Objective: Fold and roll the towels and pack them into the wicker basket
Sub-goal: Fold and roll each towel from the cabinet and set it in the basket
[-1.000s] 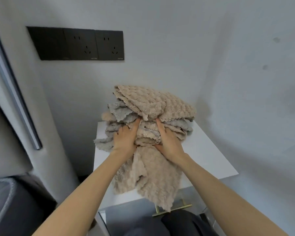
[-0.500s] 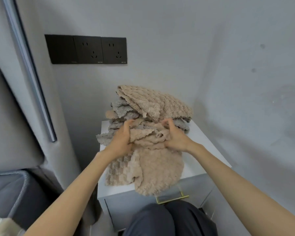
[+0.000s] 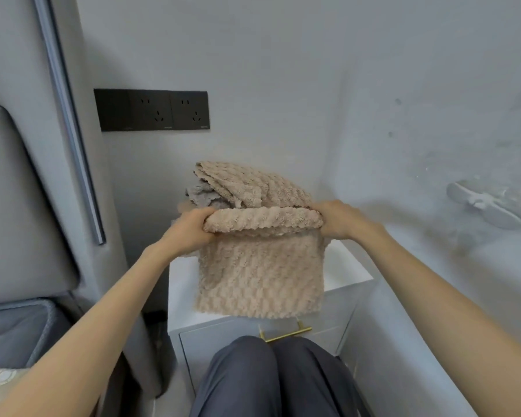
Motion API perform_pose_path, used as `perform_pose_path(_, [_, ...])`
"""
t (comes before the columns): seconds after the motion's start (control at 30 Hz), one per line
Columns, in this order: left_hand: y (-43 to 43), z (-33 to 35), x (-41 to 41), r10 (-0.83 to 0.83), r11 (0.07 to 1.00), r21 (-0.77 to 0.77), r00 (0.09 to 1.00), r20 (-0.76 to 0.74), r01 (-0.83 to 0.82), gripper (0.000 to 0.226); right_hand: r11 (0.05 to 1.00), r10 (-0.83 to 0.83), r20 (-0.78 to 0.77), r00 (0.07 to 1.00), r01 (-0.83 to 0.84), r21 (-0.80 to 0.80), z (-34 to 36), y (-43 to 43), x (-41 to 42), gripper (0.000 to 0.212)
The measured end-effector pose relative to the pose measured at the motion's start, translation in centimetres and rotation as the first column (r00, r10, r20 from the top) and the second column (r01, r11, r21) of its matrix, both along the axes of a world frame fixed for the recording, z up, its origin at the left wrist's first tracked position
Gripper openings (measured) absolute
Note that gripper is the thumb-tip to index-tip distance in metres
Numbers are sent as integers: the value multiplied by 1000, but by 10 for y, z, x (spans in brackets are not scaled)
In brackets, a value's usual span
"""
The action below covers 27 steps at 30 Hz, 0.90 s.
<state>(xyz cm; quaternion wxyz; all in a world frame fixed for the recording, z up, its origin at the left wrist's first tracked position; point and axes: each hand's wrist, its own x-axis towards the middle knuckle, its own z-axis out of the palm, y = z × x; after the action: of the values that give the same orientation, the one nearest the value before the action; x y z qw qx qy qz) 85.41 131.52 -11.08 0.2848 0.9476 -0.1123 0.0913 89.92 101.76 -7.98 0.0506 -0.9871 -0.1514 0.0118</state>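
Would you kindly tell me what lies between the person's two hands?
In the head view, the beige towel, its top edge folded over, spans from the left hand to the right hand; each grips one end.

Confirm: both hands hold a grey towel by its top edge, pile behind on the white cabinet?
No: the head view shows the held towel is beige, not grey. The left hand and right hand grip its top edge; pile behind, on the white cabinet.
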Motion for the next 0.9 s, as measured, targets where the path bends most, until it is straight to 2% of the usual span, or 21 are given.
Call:
perform_pose_path(0.13, [-8, -21, 8, 40, 999, -4, 998, -48, -40, 14, 999, -35, -45, 998, 36, 27, -29, 0, 6, 41])
perform_pose_path(0.23, [-7, -35, 18, 86, 996, -17, 994, -73, -88, 36, 987, -89, -89, 992, 100, 127, -48, -3, 9, 43])
perform_pose_path(0.33, [-3, -47, 27, 202, 979, 1, 978, -59, -202, 53, 964, -155, 31, 987, 144, 224, -62, -8, 9, 43])
perform_pose_path(0.4, [-1, -51, 27, 230, 973, -19, 972, -48, -231, 56, 970, -155, 65, 986, 140, 196, -66, -10, 3, 45])
perform_pose_path(0.53, [8, -59, 13, 120, 987, -109, 993, -18, -121, 58, 998, -47, -23, 999, 48, 52, -77, -12, -18, 40])
perform_pose_path(0.6, [11, -64, 1, 114, 963, -235, 990, -88, -132, 56, 999, -36, -24, 999, 37, 35, -84, -14, -31, 39])
perform_pose_path(0.7, [11, -71, -17, 95, 853, -469, 952, -290, -228, 50, 996, -17, -85, 996, 25, 86, -94, -17, -46, 39])
perform_pose_path(0.83, [12, -78, -36, 5, 795, -538, 890, -457, -280, 51, 943, 94, -313, 945, 16, 332, -101, -20, -61, 58])
perform_pose_path(0.9, [12, -79, -41, -15, 739, -574, 844, -536, -352, 57, 864, 110, -464, 879, 146, 482, -101, -22, -68, 70])
